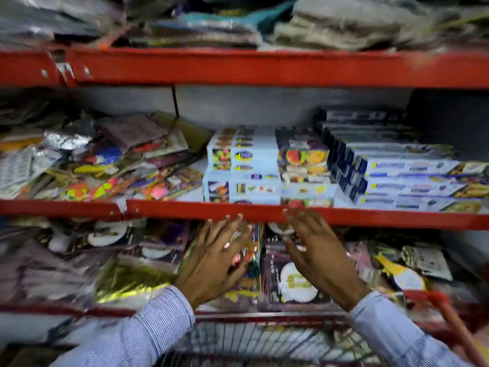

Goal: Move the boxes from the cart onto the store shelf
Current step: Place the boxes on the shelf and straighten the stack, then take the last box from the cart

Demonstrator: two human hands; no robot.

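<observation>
Reaching toward the store shelf [238, 210], we have both hands out in front of its red front rail, and neither holds anything. Our left hand [214, 260] is spread wide, fingers fanned, its fingertips [239, 217] level with the lower edge of the rail; whether they touch it we cannot tell through the blur. Our right hand [315, 250] is likewise spread and empty, its fingertips just at the rail below the boxes. Both sleeves [158, 321] are light blue with fine stripes. The boxes [243, 165] already sit on the middle shelf, stacked at its front edge right of centre: a pale blue stack with round logos, a darker stack printed with bright pictures [304, 157] touching it on the right, and long flat blue-and-white boxes [397, 178] piled toward the right end. Loose plastic packets [100, 160] lie heaped on the left part of the same shelf. Below the rail, more shiny packets [291, 279] fill the lower shelf behind our hands. The cart [264, 340] stands at the bottom, its wire basket between our forearms and its red handle [455, 319] by the right sleeve.
</observation>
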